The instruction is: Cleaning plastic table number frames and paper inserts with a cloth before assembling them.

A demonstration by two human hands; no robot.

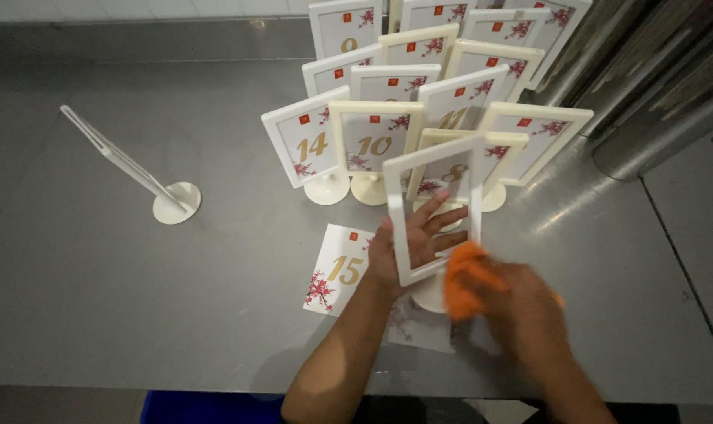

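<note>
An empty white frame stand (398,206) with a clear pane stands upright on the steel counter (137,298). My left hand (419,239) holds it, thumb on the left edge and fingers spread flat behind the pane. My right hand (521,310) is shut on an orange cloth (465,276) pressed against the frame's lower right corner; it is motion-blurred. A loose numbered card with red blossoms (337,271) lies flat to the left of my left wrist. Another card (415,326) lies partly hidden under my arms.
Several cream and white frame stands with numbered cards (372,141) crowd the counter just behind the held frame. One empty stand (137,173) stands apart at the left, seen edge-on. Steel cylinders (663,118) rise at the right. The counter's near edge runs below my arms.
</note>
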